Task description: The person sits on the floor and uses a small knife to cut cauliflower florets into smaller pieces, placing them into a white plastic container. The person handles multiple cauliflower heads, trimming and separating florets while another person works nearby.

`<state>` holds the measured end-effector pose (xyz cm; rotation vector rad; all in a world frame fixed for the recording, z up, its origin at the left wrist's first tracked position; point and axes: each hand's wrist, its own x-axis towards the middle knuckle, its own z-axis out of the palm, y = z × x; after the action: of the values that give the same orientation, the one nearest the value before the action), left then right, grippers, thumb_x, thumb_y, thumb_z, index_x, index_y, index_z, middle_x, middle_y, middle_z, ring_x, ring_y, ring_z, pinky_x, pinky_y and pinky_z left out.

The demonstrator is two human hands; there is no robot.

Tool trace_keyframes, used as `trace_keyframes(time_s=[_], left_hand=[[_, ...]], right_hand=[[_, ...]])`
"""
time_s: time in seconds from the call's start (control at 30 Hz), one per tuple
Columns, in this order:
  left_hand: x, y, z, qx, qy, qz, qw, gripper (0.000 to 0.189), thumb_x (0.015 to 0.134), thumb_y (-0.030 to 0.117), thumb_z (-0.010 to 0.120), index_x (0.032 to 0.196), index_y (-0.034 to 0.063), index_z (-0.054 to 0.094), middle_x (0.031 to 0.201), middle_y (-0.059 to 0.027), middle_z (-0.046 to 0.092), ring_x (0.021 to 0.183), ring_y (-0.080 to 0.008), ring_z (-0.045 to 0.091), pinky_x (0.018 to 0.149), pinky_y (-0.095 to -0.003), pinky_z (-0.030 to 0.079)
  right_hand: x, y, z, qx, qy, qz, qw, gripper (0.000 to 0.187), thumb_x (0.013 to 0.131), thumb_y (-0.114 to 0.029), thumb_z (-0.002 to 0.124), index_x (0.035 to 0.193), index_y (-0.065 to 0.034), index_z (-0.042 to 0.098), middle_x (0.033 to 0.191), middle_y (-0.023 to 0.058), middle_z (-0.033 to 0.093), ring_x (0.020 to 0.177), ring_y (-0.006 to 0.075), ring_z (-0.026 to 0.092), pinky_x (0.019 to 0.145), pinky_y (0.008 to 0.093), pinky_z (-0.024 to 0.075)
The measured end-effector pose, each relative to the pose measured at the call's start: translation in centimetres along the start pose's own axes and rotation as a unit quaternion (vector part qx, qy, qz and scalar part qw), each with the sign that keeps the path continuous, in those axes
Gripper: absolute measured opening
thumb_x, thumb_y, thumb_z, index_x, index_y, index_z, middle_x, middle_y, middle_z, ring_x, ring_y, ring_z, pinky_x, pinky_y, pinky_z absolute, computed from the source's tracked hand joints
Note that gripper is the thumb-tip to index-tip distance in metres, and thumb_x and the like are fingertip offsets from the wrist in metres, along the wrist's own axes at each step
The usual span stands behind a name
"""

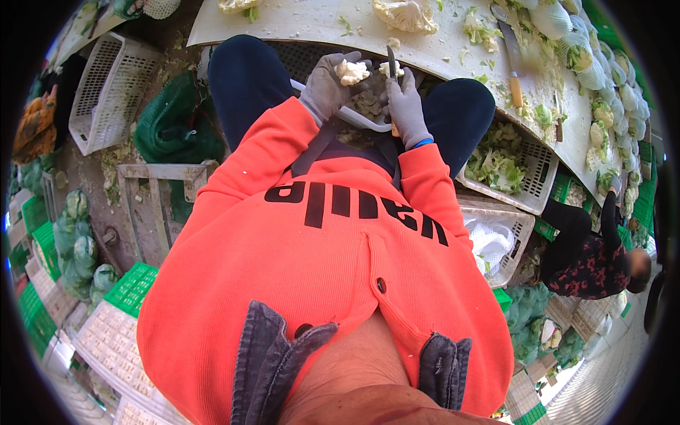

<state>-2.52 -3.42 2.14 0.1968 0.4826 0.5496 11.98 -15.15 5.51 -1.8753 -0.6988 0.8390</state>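
Observation:
My left hand [326, 87], in a grey glove, holds a white cauliflower piece [351, 72] by its fingertips. In my right hand [406, 106], gloved too with a blue band at the wrist, is a small knife [392, 62], its dark blade pointing up to the table edge. A smaller cauliflower floret [387, 69] shows beside the blade, near the right fingers. Between my knees, below both hands, stands a white plastic crate [363, 120] with cauliflower pieces inside, partly covered by the hands. A cut cauliflower head [406, 16] lies on the white table [319, 24] beyond.
A large knife with a wooden handle [515, 90] lies on the table among leaf scraps. Netted cauliflowers [581, 58] line its right side. A crate of leaves [496, 159] stands by my right knee, a green mesh sack [172, 125] at left. Another person [589, 260] sits far right.

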Motion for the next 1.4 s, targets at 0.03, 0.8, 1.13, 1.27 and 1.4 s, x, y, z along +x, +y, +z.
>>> trace_keyframes(time_s=[0.03,0.8,1.13,1.27,1.4], left_hand=[[-0.1,0.1,0.1,-0.017,-0.004,-0.012,1.000,0.056,0.093,0.030,0.054,0.138,-0.0033,0.053,0.137,-0.0235,0.059,0.123,-0.0406,0.058,0.104,-0.0554,0.049],[-1.1,0.8,0.9,0.053,-0.082,-0.005,0.995,0.056,0.090,0.009,0.066,0.142,-0.0032,0.048,0.126,-0.0160,0.063,0.110,-0.0228,0.064,0.094,-0.0340,0.054],[8.6,6.6,6.5,0.521,0.046,0.264,0.810,0.068,0.090,0.028,0.075,0.145,-0.0028,0.049,0.140,-0.0156,0.056,0.126,-0.0235,0.055,0.109,-0.0334,0.042],[17.1,9.4,9.0,0.543,-0.022,0.181,0.820,0.060,0.089,0.021,0.073,0.140,-0.0033,0.054,0.125,-0.0154,0.066,0.108,-0.0203,0.061,0.099,-0.0277,0.046],[20.2,9.9,9.8,0.598,-0.150,0.090,0.782,0.045,0.090,0.017,0.072,0.132,0.0025,0.062,0.119,-0.0069,0.070,0.108,-0.0172,0.063,0.096,-0.0284,0.049]], right_hand=[[-0.1,-0.1,0.1,-0.052,0.019,-0.009,0.998,0.059,0.103,-0.020,0.051,0.154,-0.0032,0.029,0.080,0.0044,0.062,0.061,0.0131,0.058,0.054,0.0270,0.0474],[-2.1,-2.2,0.2,-0.048,-0.180,0.034,0.982,0.080,0.100,-0.030,0.052,0.160,0.0023,0.010,0.113,0.0279,0.069,0.097,0.0370,0.069,0.089,0.0366,0.0518],[1.3,-4.5,-5.3,-0.004,-0.054,0.032,0.998,0.046,0.098,-0.019,0.059,0.139,-0.0026,0.048,0.086,0.0053,0.064,0.059,0.0091,0.055,0.050,0.0254,0.0448],[5.6,-4.9,-4.9,0.200,0.058,0.062,0.976,0.039,0.099,-0.022,0.059,0.131,-0.0023,0.050,0.101,0.0085,0.063,0.077,0.0197,0.071,0.052,0.0299,0.0489],[10.8,-4.4,-3.3,0.264,0.102,0.055,0.957,0.043,0.099,-0.022,0.060,0.137,-0.0057,0.048,0.122,0.0115,0.058,0.091,0.0245,0.071,0.054,0.0330,0.0526]])
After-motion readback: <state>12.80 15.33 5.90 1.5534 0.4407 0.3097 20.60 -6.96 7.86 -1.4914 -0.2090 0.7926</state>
